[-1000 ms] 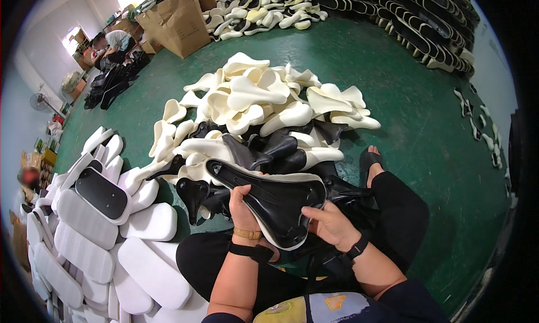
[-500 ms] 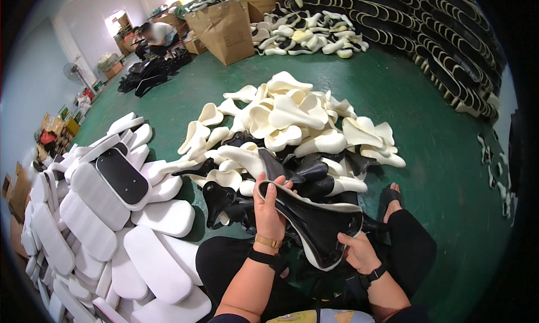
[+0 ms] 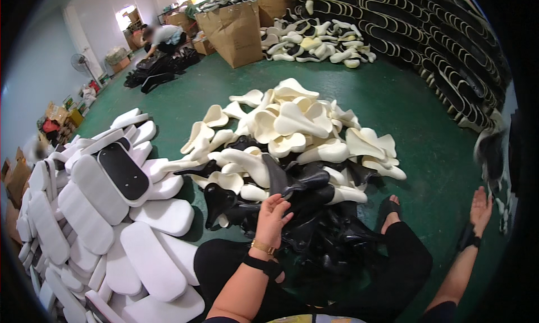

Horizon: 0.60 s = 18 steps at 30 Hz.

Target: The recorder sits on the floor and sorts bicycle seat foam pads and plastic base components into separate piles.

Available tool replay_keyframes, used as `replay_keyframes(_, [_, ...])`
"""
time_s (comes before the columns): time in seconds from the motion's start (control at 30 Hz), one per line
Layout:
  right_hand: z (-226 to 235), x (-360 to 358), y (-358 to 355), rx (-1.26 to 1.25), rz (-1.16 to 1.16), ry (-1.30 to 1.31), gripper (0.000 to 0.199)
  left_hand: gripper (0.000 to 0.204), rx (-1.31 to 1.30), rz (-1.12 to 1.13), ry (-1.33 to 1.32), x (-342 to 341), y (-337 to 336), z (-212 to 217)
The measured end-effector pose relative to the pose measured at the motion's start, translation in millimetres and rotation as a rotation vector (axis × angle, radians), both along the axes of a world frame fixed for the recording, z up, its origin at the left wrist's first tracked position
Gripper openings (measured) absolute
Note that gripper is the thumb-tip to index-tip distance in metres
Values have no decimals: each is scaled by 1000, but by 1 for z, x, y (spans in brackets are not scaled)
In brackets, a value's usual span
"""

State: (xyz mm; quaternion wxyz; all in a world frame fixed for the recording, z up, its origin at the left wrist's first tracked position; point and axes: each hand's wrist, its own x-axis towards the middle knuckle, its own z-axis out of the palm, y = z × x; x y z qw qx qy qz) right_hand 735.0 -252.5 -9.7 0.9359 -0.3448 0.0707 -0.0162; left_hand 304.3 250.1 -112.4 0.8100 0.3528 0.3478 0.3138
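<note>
The right hand (image 3: pixel 480 210) is stretched out toward the right edge of the green floor (image 3: pixel 404 109), its palm bare and its fingers straight and released. Just beyond its fingertips, near that same edge, is a black-and-white bicycle saddle (image 3: pixel 493 154); it is badly blurred, so I cannot tell whether it rests on the floor or is in the air.

The left hand (image 3: pixel 272 224) is raised over the near part of the floor, fingers loosely bent and grasping nothing, close to a heap of glossy black saddle shells (image 3: pixel 362 230). Behind these, toward the middle of the floor, rise cream foam saddle pads (image 3: pixel 303 121), overlapping at many angles.

White rounded cushions (image 3: pixel 151 261) are piled along the floor's left edge; one shows a black base plate (image 3: pixel 124 171). At the far edge stand a tall cardboard box (image 3: pixel 230 39) and, beside it, more mixed saddles (image 3: pixel 320 42). Dark, pale-rimmed seats (image 3: pixel 404 39) are stacked by the far right corner. Toward the far left corner a co-worker (image 3: pixel 167 36) bends over a black heap (image 3: pixel 163 70).
</note>
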Motion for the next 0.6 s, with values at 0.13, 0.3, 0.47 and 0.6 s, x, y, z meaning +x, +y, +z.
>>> replay_keyframes(0.13, [-20, 46, 2, -217, 276, -398, 28, 33, -28, -17, 28, 9, 0, -2])
replay_keyframes(0.3, [-70, -55, 199, -423, 669, -22, 24, 30, -38, 18, 34, 19, -1, -5])
replay_keyframes(0.47, [-196, -92, 291, -646, 969, 213, 36, 29, -51, 19, 63, 25, -8, -11])
replay_keyframes(0.6, [-283, -126, 351, -741, 967, 475, 45, 26, -60, -7, 79, 25, -13, -14])
